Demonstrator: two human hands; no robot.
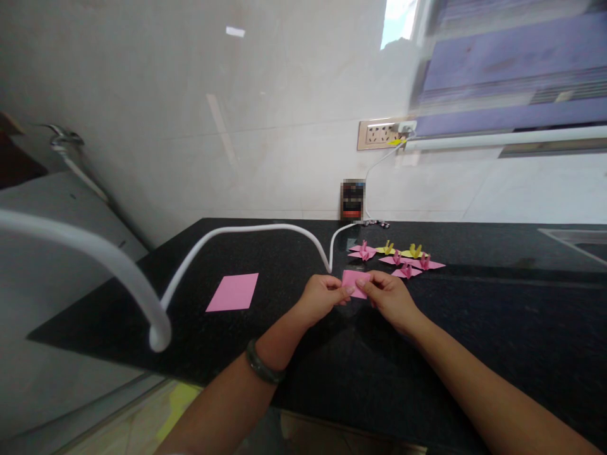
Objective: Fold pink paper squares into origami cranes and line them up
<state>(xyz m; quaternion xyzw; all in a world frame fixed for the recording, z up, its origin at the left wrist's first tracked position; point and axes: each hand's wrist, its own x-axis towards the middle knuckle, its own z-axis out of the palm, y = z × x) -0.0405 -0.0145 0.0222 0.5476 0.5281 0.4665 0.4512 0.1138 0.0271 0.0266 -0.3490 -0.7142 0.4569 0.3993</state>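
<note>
Both my hands hold one small folded pink paper (353, 280) just above the black counter (497, 328). My left hand (322, 296) pinches its left edge with closed fingers. My right hand (386, 294) grips its right edge, thumb on top. A dark bangle sits on my left wrist. Just beyond the paper lie several folded paper cranes (396, 256), pink and yellow, in a loose cluster.
A flat pink paper square (233, 292) lies on the counter to the left. A white cable (246, 235) loops across the counter to a wall socket (384, 134). A small dark device (353, 200) leans on the tiled wall. A sink edge (576, 240) shows far right.
</note>
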